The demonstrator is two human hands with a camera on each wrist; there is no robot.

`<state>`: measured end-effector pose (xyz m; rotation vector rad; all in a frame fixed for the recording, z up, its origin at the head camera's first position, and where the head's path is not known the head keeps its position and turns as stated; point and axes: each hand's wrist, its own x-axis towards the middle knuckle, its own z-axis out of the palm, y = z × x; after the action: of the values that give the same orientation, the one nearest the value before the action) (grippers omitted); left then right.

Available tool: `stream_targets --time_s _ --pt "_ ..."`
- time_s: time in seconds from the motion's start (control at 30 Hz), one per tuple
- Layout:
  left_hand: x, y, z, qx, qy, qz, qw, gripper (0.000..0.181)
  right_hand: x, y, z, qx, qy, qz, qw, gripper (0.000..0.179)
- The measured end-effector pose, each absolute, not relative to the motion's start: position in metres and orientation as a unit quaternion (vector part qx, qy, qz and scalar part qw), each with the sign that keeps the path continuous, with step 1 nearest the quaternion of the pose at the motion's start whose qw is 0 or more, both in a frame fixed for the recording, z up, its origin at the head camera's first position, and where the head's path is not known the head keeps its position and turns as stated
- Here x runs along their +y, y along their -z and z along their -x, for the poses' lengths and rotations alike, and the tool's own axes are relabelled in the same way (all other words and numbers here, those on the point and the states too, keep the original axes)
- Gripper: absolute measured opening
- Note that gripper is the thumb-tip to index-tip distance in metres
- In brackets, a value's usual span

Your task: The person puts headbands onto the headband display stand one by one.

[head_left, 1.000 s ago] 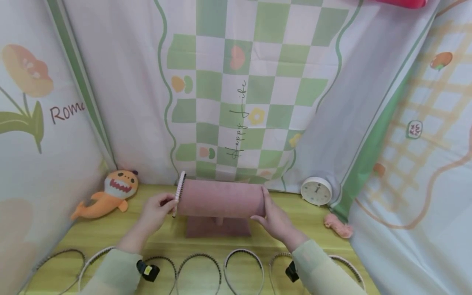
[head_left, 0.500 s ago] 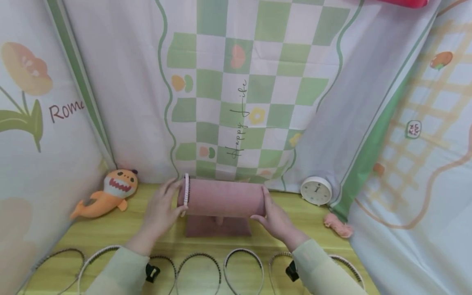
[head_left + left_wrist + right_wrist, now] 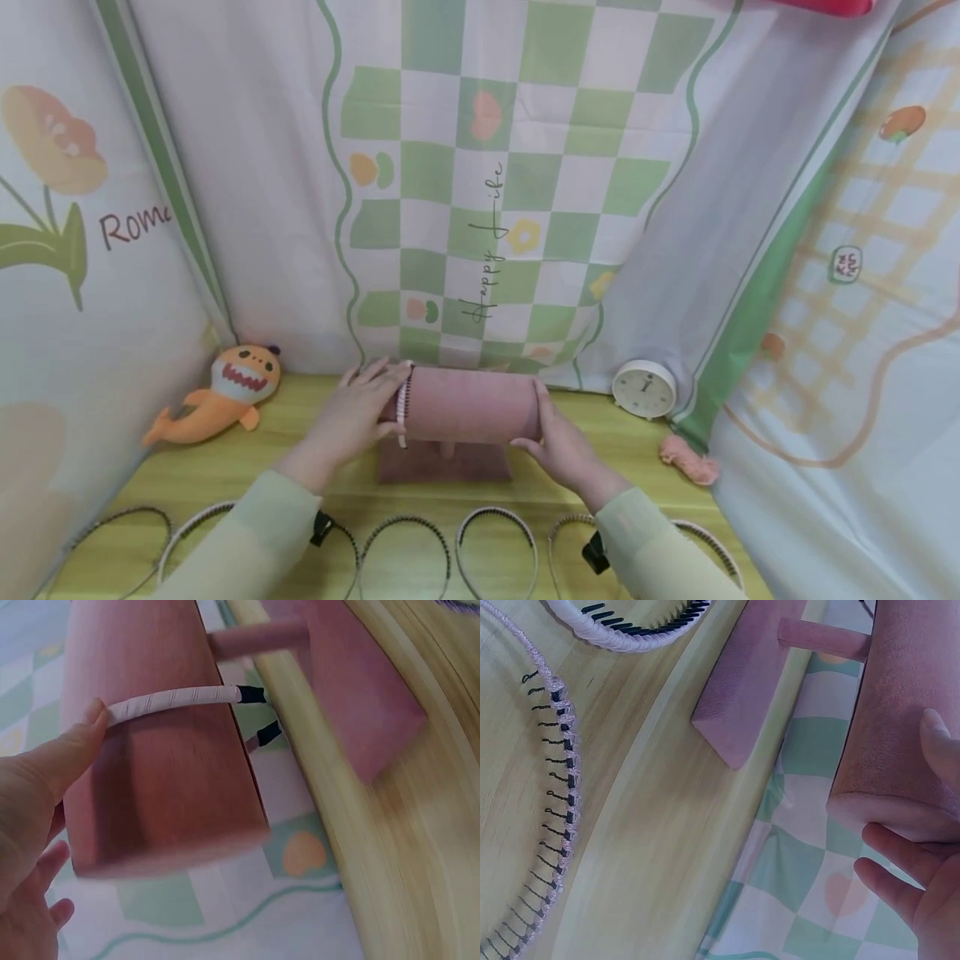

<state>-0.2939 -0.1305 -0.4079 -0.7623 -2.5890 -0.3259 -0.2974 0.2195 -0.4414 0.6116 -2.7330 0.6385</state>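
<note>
A pink headband display stand (image 3: 472, 406), a velvety padded roll on a post and flat base, stands on the table before me. Around the roll's left part sits a pale wrapped headband (image 3: 403, 408), with dark tips at its ends in the left wrist view. My left hand (image 3: 347, 425) spans the roll's left end, holding the headband; the thumb (image 3: 86, 735) presses on the band, and some fingers are hidden behind the roll. My right hand (image 3: 564, 442) grips the roll's right end, thumb in front; two of its fingers extend past the end in the right wrist view.
Several headbands, such as a white one (image 3: 460, 542) and a braided one (image 3: 568, 772), lie along the table's near edge (image 3: 420, 498). An orange shark plush (image 3: 236, 392) is at back left. A white clock (image 3: 643, 389) and a pink fuzzy bundle (image 3: 688, 460) are at right.
My left hand has gone from pinching the headband at the roll's left end to spanning the roll, and the band has slid right along it. My right hand has stayed in place.
</note>
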Motion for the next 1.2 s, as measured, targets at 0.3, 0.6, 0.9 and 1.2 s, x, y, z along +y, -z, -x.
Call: stream_targets --time_s 0.3,0.6,0.9,1.2 --pt "-0.086 0.400 0.293 -0.937 0.115 0.266 0.194 0.092 0.215 0.439 0.299 -0.943 -0.219 -0.213 0.130 0.109" --pt "-0.054 0.405 0.302 -0.935 0.134 0.266 0.190 0.089 0.213 0.439 0.299 -0.943 -0.232 -0.206 0.120 0.109" --pt "-0.049 0.399 0.299 -0.928 0.170 0.265 0.202 0.095 0.230 0.438 0.296 -0.943 -0.231 -0.197 0.138 0.109" --pt "-0.205 0.418 0.250 -0.858 0.378 -0.016 0.347 0.023 0.231 0.441 0.294 -0.944 -0.226 -0.198 0.133 0.109"
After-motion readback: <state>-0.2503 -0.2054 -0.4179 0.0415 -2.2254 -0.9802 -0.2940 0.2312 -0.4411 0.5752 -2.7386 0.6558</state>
